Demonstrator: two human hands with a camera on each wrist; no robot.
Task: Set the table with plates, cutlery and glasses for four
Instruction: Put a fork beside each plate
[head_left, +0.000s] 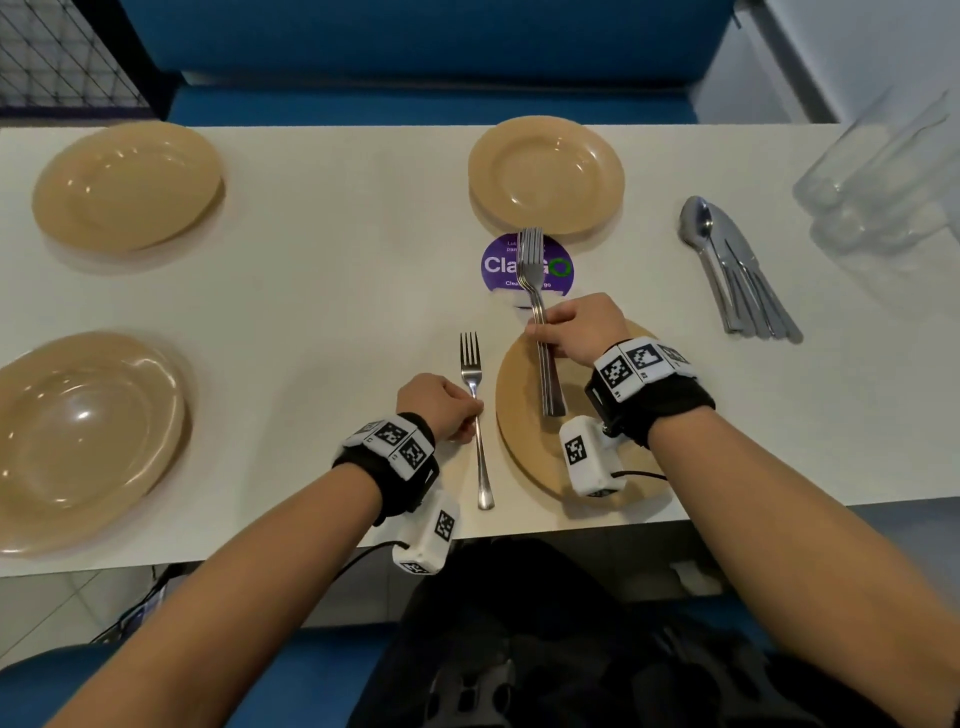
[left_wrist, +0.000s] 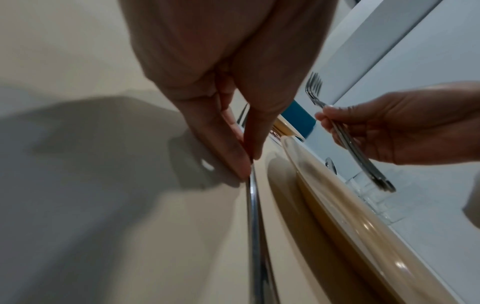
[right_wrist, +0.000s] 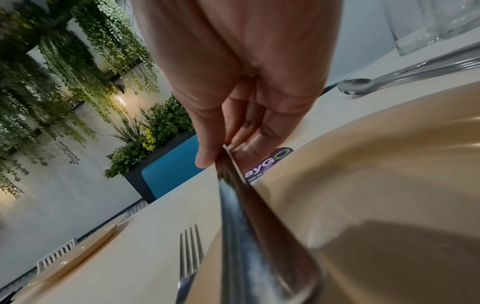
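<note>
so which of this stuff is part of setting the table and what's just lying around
Part of the job:
- four tan plates
- single fork, left hand pinching it
- fork bundle in right hand
- spoon and knife pile
- glasses

Just lying about:
- purple sticker

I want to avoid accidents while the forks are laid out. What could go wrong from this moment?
1. The right hand holds a bundle of forks in one grip above the near plate; one might slip and strike it.
2. The left hand pinches a fork lying close to that plate's rim; it may end up crooked.
3. The glasses stand clustered near the table's right end, easy to knock.
</note>
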